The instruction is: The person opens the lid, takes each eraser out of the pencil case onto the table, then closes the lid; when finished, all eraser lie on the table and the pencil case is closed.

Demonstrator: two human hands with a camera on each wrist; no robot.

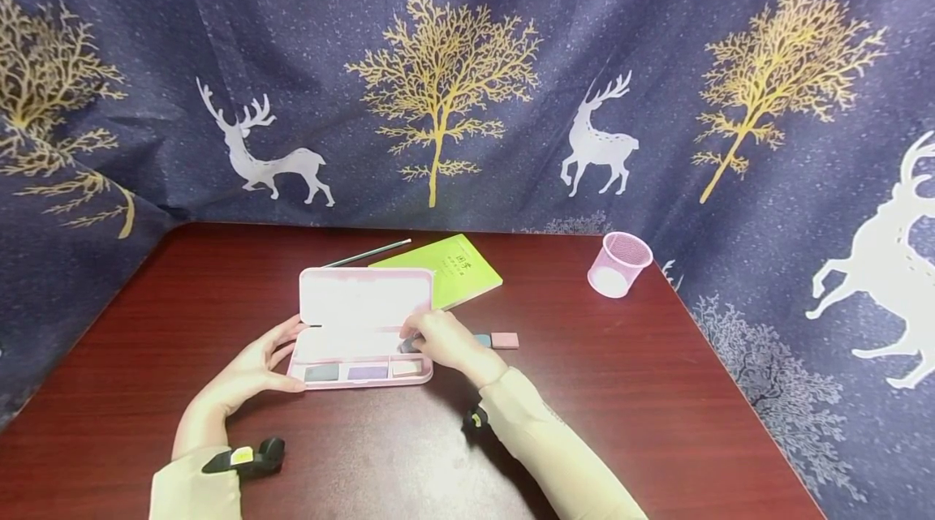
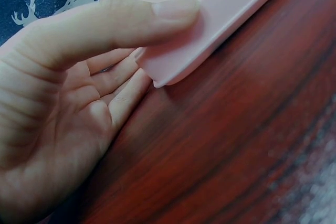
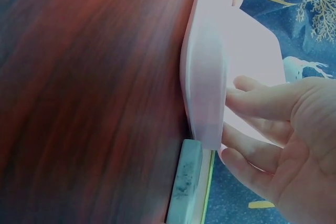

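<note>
A pink pencil case [image 1: 365, 297] lies with its lid raised; a grey block [image 1: 321, 373], a purple block [image 1: 368, 372] and a pale block [image 1: 407, 368] sit in its front compartment. My left hand [image 1: 252, 370] grips the case's left end, thumb [image 2: 178, 14] on the near side and other fingers behind. My right hand [image 1: 449, 341] reaches in at the right end, fingertips pinching a dark grey block [image 1: 408, 345], partly covered. In the right wrist view, the case wall [image 3: 207, 77] hides the fingertips of my right hand [image 3: 283, 140].
Right of the case, a blue block [image 1: 483, 340] and a pink block [image 1: 505, 340] lie on the table [image 1: 584, 406]. Behind are a green book [image 1: 467, 268] and a thin pencil [image 1: 368, 252]. A pink mesh cup [image 1: 619, 264] stands at the back right, before a patterned cloth.
</note>
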